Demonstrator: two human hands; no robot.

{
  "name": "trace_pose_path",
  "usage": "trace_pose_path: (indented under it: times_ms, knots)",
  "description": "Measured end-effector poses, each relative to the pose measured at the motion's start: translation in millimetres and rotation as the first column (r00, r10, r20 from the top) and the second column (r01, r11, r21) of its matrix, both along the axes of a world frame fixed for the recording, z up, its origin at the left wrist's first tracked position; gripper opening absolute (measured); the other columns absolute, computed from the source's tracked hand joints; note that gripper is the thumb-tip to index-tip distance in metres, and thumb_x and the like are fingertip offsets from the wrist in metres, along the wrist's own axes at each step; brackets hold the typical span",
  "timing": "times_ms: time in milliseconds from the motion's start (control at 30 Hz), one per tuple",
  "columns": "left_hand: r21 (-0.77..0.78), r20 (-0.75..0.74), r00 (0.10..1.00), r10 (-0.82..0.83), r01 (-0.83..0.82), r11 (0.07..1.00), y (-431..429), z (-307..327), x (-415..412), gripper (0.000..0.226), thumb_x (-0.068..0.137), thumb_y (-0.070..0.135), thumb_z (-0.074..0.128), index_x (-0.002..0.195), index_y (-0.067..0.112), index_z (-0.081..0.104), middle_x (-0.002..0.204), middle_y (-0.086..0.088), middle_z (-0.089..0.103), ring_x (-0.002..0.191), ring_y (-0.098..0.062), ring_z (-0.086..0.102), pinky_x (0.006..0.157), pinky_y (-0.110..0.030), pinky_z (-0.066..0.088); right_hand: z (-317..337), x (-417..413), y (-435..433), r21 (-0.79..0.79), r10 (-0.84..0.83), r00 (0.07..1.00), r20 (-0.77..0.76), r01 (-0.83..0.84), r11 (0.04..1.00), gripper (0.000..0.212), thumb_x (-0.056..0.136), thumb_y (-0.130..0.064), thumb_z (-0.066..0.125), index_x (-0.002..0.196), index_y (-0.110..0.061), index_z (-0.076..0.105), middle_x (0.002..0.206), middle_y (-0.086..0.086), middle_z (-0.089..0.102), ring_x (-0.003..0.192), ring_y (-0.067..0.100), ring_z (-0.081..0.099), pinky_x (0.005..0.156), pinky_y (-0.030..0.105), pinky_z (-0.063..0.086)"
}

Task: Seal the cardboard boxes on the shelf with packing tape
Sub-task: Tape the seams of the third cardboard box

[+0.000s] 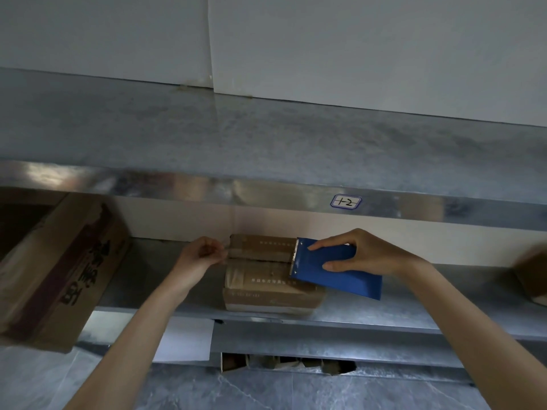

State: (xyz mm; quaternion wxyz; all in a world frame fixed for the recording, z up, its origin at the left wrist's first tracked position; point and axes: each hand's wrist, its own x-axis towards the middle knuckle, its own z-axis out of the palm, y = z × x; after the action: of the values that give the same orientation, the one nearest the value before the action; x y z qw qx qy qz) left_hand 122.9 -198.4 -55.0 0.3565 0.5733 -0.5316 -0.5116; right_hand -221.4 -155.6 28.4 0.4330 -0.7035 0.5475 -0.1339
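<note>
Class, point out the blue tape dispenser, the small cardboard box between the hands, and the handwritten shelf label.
blue tape dispenser [343, 284], head view, on its flat blue side.
small cardboard box [260, 279], head view, on its near top flap.
shelf label [345, 201], head view, on its white middle.

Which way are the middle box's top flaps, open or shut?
Shut: both flaps lie flat, meeting along a centre seam.

Metal shelf [133, 276]: small cardboard boxes [266, 284] centre, large printed carton [59, 261] left, brown box [532, 276] right edge.
</note>
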Motion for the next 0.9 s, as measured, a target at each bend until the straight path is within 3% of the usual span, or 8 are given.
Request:
trace_pose_path:
  times_ms: [167,333,567,733,900]
  knots:
    - [0.063,-0.035,0.999,0.039,-0.036,0.997,-2,-4,-1,0.013,0.094,0.003,0.062,0.107,-0.001,0.062,0.098,-0.015,0.065,0.094,-0.027,0.062,0.081,-0.032,0.052,0,1,-1,-0.016,0.012,1.0,-0.018,-0.012,1.0,0.038,0.083,-0.033,0.077,0.118,-0.045,0.067,0.12,-0.028,0.064,0.113,-0.009,0.056,0.095,0.009,0.042]
    - [0.082,-0.021,0.997,0.074,-0.072,0.994,2,-15,-7,0.006,0.097,0.007,0.058,0.103,0.008,0.06,0.098,-0.008,0.061,0.088,-0.019,0.057,0.071,-0.027,0.045,-1,2,-1,-0.015,0.016,1.0,-0.025,-0.016,1.0,0.038,0.083,-0.035,0.076,0.117,-0.047,0.067,0.12,-0.029,0.064,0.112,-0.009,0.056,0.097,0.014,0.044]
    - [0.041,-0.074,0.977,0.201,-0.199,0.979,8,-32,-20,0.011,0.099,0.007,0.055,0.109,0.003,0.057,0.103,-0.009,0.061,0.088,-0.022,0.059,0.067,-0.028,0.046,-4,4,1,-0.05,-0.011,1.0,-0.007,0.011,0.999,0.038,0.084,-0.032,0.076,0.118,-0.046,0.067,0.117,-0.032,0.063,0.11,-0.011,0.056,0.094,0.011,0.043]
    - [-0.063,-0.064,0.967,0.248,-0.252,0.966,17,-35,-26,0.009,0.098,0.009,0.058,0.099,0.018,0.06,0.104,-0.002,0.063,0.098,-0.019,0.061,0.085,-0.038,0.053,-9,3,5,-0.058,-0.029,0.999,0.018,0.03,0.998,0.039,0.084,-0.031,0.076,0.119,-0.046,0.066,0.12,-0.032,0.062,0.113,-0.011,0.054,0.097,0.012,0.042]
    - [-0.194,-0.021,0.972,0.235,-0.234,0.953,20,-36,-25,0.019,0.095,0.005,0.061,0.111,0.015,0.061,0.102,0.005,0.064,0.092,-0.001,0.061,0.076,-0.018,0.048,-11,4,6,-0.067,-0.029,0.999,0.039,0.032,0.997,0.04,0.085,-0.028,0.076,0.12,-0.042,0.066,0.121,-0.032,0.062,0.114,-0.013,0.053,0.094,0.006,0.039]
